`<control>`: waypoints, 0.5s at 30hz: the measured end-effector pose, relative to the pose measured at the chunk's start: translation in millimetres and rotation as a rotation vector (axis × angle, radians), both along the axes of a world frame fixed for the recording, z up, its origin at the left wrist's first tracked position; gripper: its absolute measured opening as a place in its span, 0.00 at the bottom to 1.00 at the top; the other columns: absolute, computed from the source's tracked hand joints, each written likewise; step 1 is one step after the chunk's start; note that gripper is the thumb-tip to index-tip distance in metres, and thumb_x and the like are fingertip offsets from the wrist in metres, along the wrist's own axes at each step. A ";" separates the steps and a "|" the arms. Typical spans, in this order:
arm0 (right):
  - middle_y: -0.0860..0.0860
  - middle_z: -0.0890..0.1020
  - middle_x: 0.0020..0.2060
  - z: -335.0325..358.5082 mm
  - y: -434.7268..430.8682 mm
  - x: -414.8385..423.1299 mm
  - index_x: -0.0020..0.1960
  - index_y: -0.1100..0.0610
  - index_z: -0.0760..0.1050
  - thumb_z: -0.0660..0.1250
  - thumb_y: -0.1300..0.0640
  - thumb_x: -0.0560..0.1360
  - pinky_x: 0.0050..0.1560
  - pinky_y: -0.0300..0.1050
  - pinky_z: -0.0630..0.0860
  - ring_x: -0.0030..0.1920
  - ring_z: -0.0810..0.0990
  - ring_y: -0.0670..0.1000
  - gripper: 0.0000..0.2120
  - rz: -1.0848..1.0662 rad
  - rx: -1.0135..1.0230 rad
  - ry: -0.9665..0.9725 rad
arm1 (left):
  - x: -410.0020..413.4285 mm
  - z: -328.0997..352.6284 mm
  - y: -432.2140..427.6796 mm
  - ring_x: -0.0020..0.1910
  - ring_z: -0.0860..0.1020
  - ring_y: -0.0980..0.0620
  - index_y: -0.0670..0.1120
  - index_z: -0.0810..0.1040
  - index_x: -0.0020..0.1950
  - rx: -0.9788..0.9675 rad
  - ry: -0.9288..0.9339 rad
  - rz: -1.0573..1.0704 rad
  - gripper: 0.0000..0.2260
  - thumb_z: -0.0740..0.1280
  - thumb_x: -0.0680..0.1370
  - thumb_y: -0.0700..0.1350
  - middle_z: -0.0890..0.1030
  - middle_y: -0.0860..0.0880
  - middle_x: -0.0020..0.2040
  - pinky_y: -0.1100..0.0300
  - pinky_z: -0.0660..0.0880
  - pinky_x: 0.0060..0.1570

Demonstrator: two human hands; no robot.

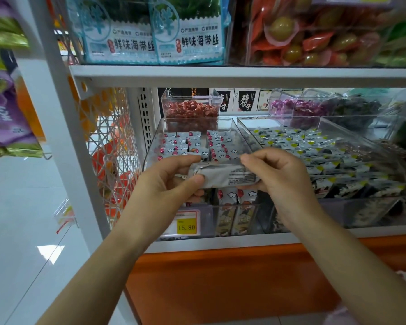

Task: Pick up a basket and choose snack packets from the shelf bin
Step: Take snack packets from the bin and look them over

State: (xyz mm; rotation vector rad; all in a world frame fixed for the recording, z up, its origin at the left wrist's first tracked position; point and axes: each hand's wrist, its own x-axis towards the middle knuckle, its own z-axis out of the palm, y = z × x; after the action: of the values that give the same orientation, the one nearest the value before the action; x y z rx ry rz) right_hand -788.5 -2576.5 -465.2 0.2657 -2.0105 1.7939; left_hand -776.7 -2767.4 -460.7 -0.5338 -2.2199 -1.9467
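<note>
1. Both forearms reach in from the bottom edge toward the shelf.
2. Left hand (171, 181) has its grip pinching the left end of a silver snack packet (223, 175), thumb on top.
3. Right hand (277, 174) has its grip pinching the packet's right end, fingers curled over the upper edge.
4. That packet is held level just above the front of a clear shelf bin (155, 141) filled with small white-and-red packets (218, 144).
5. Just beside it on the right, a second clear bin (314, 119) holds grey packets with yellow marks.
6. A yellow price tag (186, 227) reading 15.80 sits on the bin's front.
7. Seaweed bags (155, 41) stand on the shelf above.
</note>
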 end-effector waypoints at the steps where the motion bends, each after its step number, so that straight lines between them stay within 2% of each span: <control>1: 0.65 0.78 0.38 0.2 0.0 0.2 0.35 0.57 0.78 0.69 0.57 0.73 0.44 0.63 0.79 0.43 0.78 0.66 0.08 -0.032 0.029 0.015 | 0.6 -0.1 0.2 0.41 0.82 0.54 0.56 0.77 0.54 -0.043 0.016 0.006 0.14 0.68 0.69 0.48 0.83 0.54 0.46 0.65 0.79 0.42; 2: 0.66 0.77 0.37 1.0 -0.2 0.8 0.35 0.59 0.78 0.69 0.57 0.73 0.44 0.64 0.78 0.43 0.77 0.67 0.09 -0.053 0.057 0.034 | 1.1 -0.7 0.4 0.41 0.82 0.53 0.56 0.77 0.54 -0.083 0.027 0.019 0.13 0.68 0.70 0.48 0.83 0.53 0.46 0.63 0.79 0.43; 4: 0.63 0.78 0.34 2.5 -1.0 2.3 0.35 0.60 0.78 0.69 0.57 0.73 0.41 0.59 0.79 0.39 0.78 0.62 0.10 -0.079 0.137 0.083 | 1.6 -1.6 1.2 0.44 0.80 0.52 0.55 0.78 0.53 -0.145 0.040 0.061 0.10 0.69 0.72 0.48 0.82 0.51 0.46 0.60 0.80 0.44; 7: 0.47 0.79 0.29 3.1 -3.9 5.5 0.33 0.53 0.78 0.69 0.58 0.74 0.33 0.38 0.75 0.31 0.77 0.44 0.10 -0.060 0.232 0.129 | 2.7 -0.3 2.4 0.43 0.78 0.48 0.49 0.78 0.47 -0.173 0.043 0.111 0.06 0.68 0.72 0.50 0.80 0.45 0.44 0.54 0.78 0.42; 9: 0.40 0.79 0.28 2.3 -5.2 6.1 0.34 0.49 0.78 0.68 0.59 0.74 0.32 0.30 0.71 0.32 0.77 0.39 0.11 -0.026 0.252 0.125 | 3.0 1.7 2.7 0.41 0.78 0.42 0.45 0.78 0.43 -0.154 0.025 0.115 0.07 0.68 0.72 0.49 0.79 0.39 0.42 0.50 0.77 0.41; 11: 0.40 0.80 0.29 2.8 -6.0 6.5 0.34 0.49 0.78 0.68 0.59 0.74 0.32 0.30 0.72 0.32 0.78 0.39 0.11 0.009 0.246 0.114 | 2.5 3.4 0.8 0.36 0.76 0.41 0.42 0.78 0.40 -0.142 0.016 0.122 0.10 0.69 0.72 0.49 0.78 0.37 0.40 0.50 0.76 0.36; 12: 0.40 0.80 0.29 2.9 -6.2 6.7 0.34 0.50 0.78 0.68 0.59 0.74 0.32 0.30 0.72 0.33 0.78 0.39 0.10 0.023 0.244 0.111 | 1.9 4.1 -0.9 0.33 0.75 0.44 0.41 0.78 0.39 -0.143 0.017 0.128 0.11 0.69 0.72 0.49 0.78 0.37 0.38 0.52 0.75 0.34; 15: 0.41 0.81 0.31 3.3 -7.1 6.7 0.36 0.50 0.80 0.69 0.58 0.73 0.34 0.29 0.73 0.34 0.79 0.39 0.08 0.035 0.253 0.115 | -0.7 4.4 -6.2 0.31 0.75 0.47 0.41 0.79 0.35 -0.154 0.020 0.138 0.13 0.68 0.73 0.49 0.78 0.39 0.33 0.53 0.75 0.34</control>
State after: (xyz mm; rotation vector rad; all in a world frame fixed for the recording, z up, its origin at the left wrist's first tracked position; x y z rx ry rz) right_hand -781.8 -2583.6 -461.9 0.4724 -2.1602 1.5050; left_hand -777.4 -2773.6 -456.3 -0.4044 -2.3394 -1.7075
